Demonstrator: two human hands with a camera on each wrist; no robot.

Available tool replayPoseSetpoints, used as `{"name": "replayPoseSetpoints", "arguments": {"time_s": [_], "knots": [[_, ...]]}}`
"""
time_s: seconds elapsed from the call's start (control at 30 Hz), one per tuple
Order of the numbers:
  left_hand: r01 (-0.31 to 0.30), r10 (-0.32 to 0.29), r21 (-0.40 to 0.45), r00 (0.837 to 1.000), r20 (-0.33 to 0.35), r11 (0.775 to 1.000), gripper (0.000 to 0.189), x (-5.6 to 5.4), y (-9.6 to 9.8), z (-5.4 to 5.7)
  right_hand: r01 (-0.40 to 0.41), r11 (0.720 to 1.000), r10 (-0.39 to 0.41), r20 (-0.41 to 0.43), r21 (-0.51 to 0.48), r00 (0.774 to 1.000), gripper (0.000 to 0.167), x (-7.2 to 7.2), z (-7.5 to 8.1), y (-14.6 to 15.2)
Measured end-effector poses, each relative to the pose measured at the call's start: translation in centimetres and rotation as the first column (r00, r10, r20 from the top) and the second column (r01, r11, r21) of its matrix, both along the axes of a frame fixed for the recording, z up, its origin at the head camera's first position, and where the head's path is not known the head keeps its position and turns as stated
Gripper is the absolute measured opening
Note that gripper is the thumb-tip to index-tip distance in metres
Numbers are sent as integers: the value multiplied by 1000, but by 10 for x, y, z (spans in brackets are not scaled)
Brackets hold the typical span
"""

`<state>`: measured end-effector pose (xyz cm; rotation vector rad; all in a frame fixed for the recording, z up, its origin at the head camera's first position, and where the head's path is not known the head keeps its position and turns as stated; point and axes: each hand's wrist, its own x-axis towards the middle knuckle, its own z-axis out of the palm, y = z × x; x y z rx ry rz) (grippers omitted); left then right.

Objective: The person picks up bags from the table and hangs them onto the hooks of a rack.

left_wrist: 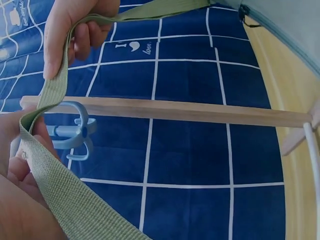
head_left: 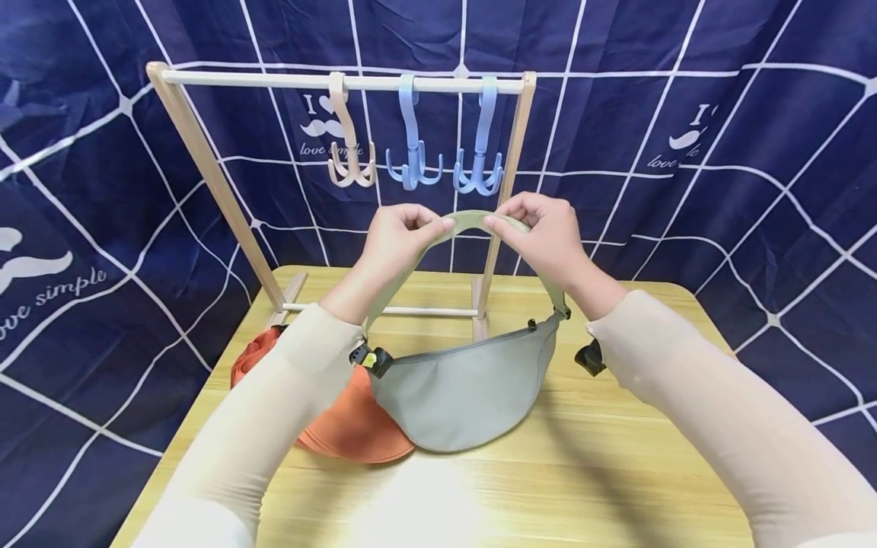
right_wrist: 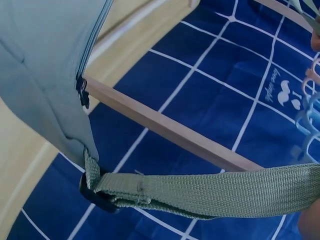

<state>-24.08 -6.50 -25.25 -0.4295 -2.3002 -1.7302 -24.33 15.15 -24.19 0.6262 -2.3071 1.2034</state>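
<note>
A grey-green waist bag (head_left: 469, 396) hangs low over the table under its raised green webbing strap (head_left: 469, 219). My left hand (head_left: 406, 237) pinches the strap left of its top, thumb over the band. On the other side of the arch, my right hand (head_left: 544, 232) pinches it the same way, a short stretch of webbing between them. The left wrist view shows the strap (left_wrist: 85, 200) bending between both hands. In the right wrist view, a dark buckle (right_wrist: 100, 195) joins the strap to the bag's end, near the zipper pull (right_wrist: 82, 92).
Behind the hands stands a wooden rack (head_left: 212, 175) with one beige hook (head_left: 352, 152) and two blue hooks (head_left: 412, 144) on its top bar. An orange cap (head_left: 356, 422) lies on the wooden table (head_left: 617, 457), left of the bag. A dark blue checked cloth (head_left: 617, 137) hangs behind.
</note>
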Motion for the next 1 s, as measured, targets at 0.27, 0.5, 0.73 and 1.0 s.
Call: {"name": "replayPoseSetpoints", "arguments": {"time_s": [0.27,0.5,0.73,1.0], "knots": [[-50,52,44,998,-34,998,21,-8,14,17,62,997,-64,-33,-45,997,20,-9,17,1],[-80,86,64,992,-88,995,20,-14,25,32,102,991,-108,-65,-86,992,24,-17,30,3],[-114,118,45,987,-111,992,22,-22,35,46,154,979,-169,-117,-131,979,23,-25,43,5],[-181,180,2,977,-110,983,23,-31,45,55,217,960,-232,-73,-176,970,22,-32,50,7]]}}
